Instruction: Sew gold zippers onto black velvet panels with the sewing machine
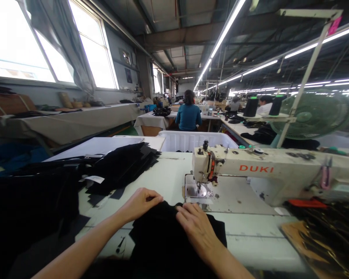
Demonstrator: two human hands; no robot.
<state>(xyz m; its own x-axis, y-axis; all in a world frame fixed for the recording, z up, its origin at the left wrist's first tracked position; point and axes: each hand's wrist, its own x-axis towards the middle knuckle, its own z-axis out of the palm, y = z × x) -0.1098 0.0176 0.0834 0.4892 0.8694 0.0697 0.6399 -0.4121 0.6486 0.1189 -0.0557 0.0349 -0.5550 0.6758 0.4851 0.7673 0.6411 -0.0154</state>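
A piece of black fabric (163,236) lies over the front edge of the pale sewing table (168,170). My left hand (142,202) pinches its upper left edge between thumb and fingers. On the upper right edge, my right hand (193,223) is closed, its fingers curled on the cloth. Just beyond and to the right stands a sewing machine (221,166) marked DUKI; its needle and round plate (202,190) are a short way past my right hand, apart from the fabric. The lower part of the cloth fades into dark shadow.
Stacked black fabric pieces (125,162) cover the table's left side, with a white label (95,179) on them. A white plastic bin (197,139) stands behind the table. Dark pieces with gold-coloured lines (334,236) lie at right. A person in blue (189,114) sits ahead.
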